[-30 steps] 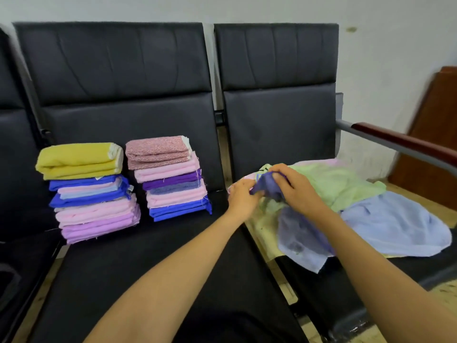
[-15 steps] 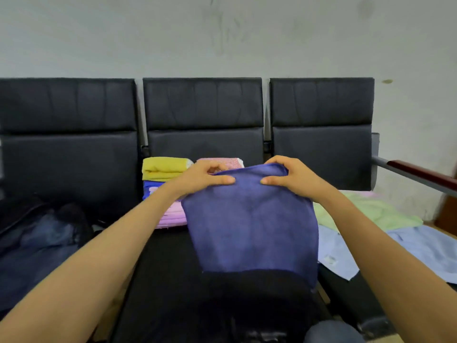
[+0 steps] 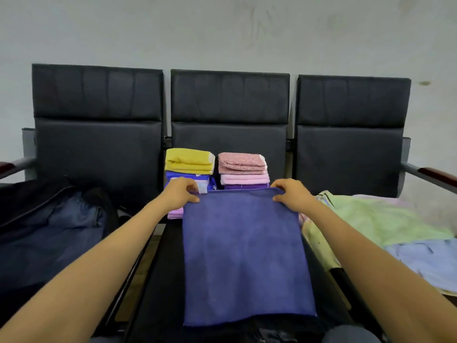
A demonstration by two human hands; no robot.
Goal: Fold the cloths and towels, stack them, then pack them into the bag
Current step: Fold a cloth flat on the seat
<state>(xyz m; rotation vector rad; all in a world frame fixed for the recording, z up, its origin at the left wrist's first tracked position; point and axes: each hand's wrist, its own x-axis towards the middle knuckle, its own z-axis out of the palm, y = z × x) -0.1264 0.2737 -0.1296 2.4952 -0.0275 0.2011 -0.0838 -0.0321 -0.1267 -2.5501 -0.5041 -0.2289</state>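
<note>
A dark blue cloth [image 3: 244, 256] hangs spread out flat over the middle seat. My left hand [image 3: 180, 194] pinches its top left corner and my right hand [image 3: 291, 196] pinches its top right corner. Behind the cloth stand two piles of folded cloths: the left pile [image 3: 189, 162] topped by a yellow one, the right pile [image 3: 243, 164] topped by a pink patterned one. Their lower layers are hidden by the cloth and my hands. Unfolded cloths lie on the right seat, a light green one [image 3: 376, 219] over a light blue one [image 3: 427, 261].
Three black padded seats [image 3: 230, 100] stand in a row against a grey wall. A dark blue bag or garment [image 3: 49, 233] lies on the left seat. Metal armrests with wooden tops [image 3: 435, 175] stick out at both ends.
The dark blue cloth went from bunched over the right seat's pile to held up and spread wide. My hands have moved apart to its top corners, and the view has pulled back.
</note>
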